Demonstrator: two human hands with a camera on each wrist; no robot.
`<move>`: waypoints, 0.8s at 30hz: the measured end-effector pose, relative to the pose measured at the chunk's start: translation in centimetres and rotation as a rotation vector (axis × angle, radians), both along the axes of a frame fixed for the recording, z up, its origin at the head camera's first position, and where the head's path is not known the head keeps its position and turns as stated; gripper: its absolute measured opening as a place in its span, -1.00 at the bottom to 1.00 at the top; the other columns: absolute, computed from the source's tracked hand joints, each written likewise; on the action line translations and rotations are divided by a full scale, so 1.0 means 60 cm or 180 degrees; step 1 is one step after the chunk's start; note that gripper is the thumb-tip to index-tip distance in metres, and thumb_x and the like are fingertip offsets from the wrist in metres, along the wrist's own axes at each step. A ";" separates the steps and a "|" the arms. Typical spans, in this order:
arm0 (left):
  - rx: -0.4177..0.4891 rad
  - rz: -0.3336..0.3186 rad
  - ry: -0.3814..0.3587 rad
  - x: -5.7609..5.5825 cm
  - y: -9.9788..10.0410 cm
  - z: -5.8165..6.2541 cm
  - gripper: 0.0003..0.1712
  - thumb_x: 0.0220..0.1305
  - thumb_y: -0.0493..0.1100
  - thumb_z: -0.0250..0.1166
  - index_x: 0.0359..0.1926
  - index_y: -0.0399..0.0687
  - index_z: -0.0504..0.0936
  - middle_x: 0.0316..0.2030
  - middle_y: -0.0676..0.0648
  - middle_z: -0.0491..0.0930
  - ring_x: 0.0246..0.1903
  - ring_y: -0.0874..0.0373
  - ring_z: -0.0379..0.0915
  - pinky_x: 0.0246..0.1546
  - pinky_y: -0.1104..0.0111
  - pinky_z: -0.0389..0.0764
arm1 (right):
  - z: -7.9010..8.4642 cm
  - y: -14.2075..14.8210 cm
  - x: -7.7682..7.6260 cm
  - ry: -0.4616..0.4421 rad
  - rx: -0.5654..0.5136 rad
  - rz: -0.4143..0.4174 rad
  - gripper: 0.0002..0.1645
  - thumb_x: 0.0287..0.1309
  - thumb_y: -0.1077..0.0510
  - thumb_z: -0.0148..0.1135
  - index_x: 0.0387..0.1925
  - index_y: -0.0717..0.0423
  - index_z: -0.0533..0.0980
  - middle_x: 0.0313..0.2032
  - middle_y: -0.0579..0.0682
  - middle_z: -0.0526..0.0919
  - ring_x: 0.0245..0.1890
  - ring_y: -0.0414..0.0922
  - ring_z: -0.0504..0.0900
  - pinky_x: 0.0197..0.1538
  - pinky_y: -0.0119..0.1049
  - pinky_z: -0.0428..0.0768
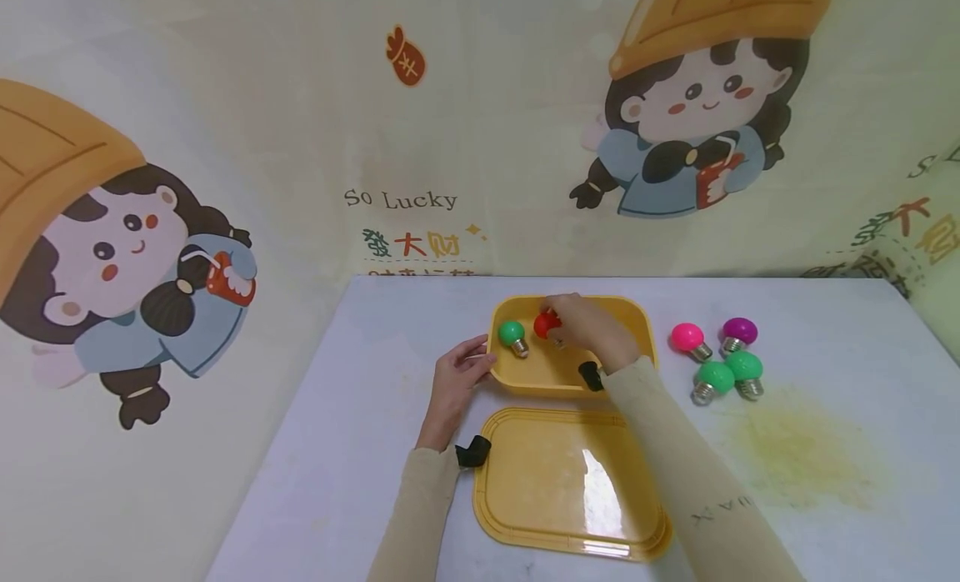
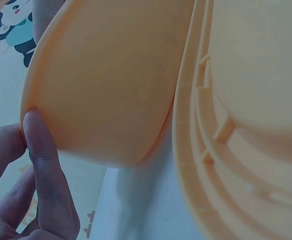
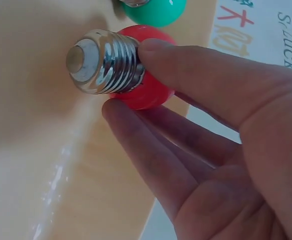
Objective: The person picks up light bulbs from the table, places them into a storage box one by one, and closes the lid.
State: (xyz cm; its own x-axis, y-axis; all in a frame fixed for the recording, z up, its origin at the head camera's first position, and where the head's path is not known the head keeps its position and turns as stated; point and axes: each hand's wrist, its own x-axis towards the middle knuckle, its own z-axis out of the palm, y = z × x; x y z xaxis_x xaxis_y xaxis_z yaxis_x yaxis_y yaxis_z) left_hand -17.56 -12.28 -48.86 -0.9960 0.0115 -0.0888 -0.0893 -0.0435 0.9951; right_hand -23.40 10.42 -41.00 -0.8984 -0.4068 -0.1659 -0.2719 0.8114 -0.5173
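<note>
My right hand pinches a red light bulb between thumb and fingers, inside a yellow plastic box. The bulb's silver screw base points away from the palm in the right wrist view. A green bulb lies at the left end of the same box, beside the red one. At the box's left rim my left hand grips the edge; its fingertips press on the wall in the left wrist view.
A yellow lid lies flat in front of the box, under the forearms. To the right sit a pink bulb, a purple bulb and two green bulbs. A patterned cloth wall stands behind the white table.
</note>
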 end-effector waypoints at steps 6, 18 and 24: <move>-0.0011 0.0007 -0.0028 -0.001 -0.001 -0.001 -0.55 0.28 -0.29 0.36 0.19 -0.17 0.60 0.00 -0.22 0.57 -0.22 0.20 0.60 -0.27 0.47 0.69 | -0.009 -0.012 -0.008 -0.0038 0.0079 0.0084 -0.60 0.25 0.29 0.31 0.11 0.25 0.51 -0.14 0.11 0.61 -0.18 0.01 0.52 -0.02 -0.20 0.59; -0.0025 -0.0029 -0.0054 -0.002 -0.001 -0.004 -0.53 0.29 -0.28 0.35 0.22 -0.17 0.58 0.06 -0.30 0.54 -0.22 0.22 0.60 -0.22 0.44 0.70 | -0.022 -0.028 -0.026 -0.0035 0.0106 0.0123 -0.62 0.25 0.30 0.30 0.09 0.30 0.52 -0.10 0.14 0.63 -0.19 0.00 0.51 -0.03 -0.20 0.57; -0.0018 -0.0031 -0.0054 -0.002 -0.002 -0.003 -0.53 0.29 -0.28 0.36 0.22 -0.17 0.58 0.08 -0.32 0.54 -0.20 0.17 0.59 -0.25 0.47 0.68 | -0.021 -0.030 -0.028 -0.0023 0.0140 0.0124 -0.61 0.28 0.29 0.28 0.12 0.31 0.50 -0.07 0.16 0.62 -0.18 0.00 0.51 -0.03 -0.20 0.57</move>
State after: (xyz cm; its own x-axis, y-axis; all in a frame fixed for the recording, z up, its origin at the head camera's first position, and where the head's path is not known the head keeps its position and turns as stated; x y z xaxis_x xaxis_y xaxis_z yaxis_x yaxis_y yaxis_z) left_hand -17.68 -12.42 -49.03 -0.9942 0.0206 -0.1059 -0.1066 -0.0369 0.9936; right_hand -25.09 8.60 -42.28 -0.8806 -0.4337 -0.1908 -0.3001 0.8222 -0.4836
